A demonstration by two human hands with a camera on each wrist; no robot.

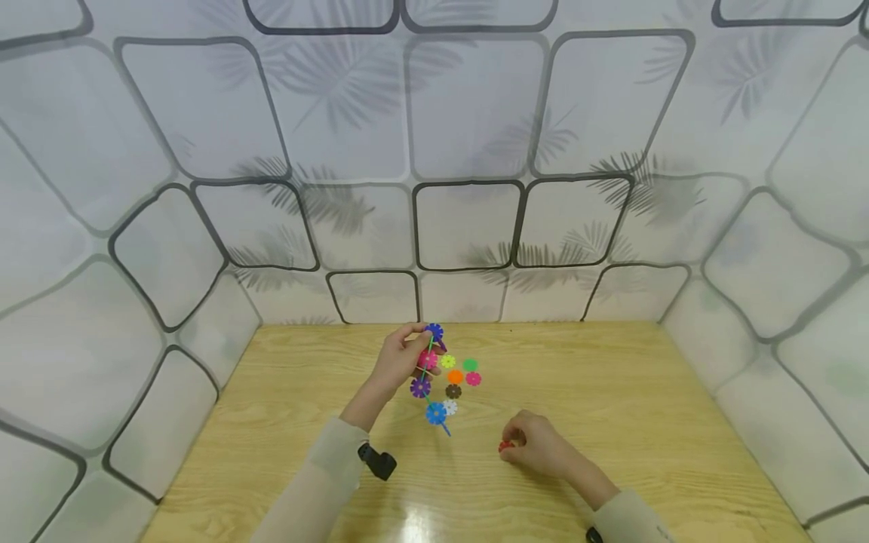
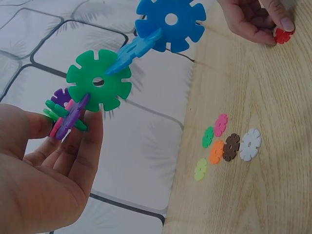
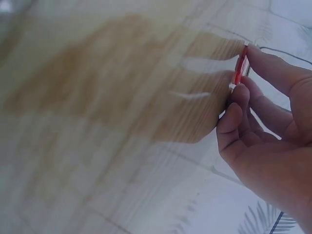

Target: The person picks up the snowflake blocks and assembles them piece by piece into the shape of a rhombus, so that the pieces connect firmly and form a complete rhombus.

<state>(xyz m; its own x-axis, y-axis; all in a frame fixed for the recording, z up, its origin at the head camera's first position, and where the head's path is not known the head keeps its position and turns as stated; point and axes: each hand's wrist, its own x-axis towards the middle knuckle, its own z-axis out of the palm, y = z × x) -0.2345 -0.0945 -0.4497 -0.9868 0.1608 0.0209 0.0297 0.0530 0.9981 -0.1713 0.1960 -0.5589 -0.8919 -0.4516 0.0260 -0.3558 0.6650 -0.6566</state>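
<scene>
My worry, left to right: the disc chain (image 1: 421,388) could pop apart at a slot if twisted, the red disc (image 1: 505,446) could slip from a thin rim pinch. Left hand (image 1: 396,363) grips the chain's end above the table (image 1: 611,392), toward its far edge; right hand (image 1: 541,447) pinches the red disc narrowly, farther from that edge.

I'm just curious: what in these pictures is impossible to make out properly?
Head view: part of the red piece, covered by the right grip.
Left wrist view: the top of the large blue disc, cut off by the upper edge.
Left wrist view: how the chain of discs joins near the left grip, hidden by overlapping discs.
Right wrist view: the red piece's flat face, turned edge-on; the tabletop's detail, blurred.
</scene>
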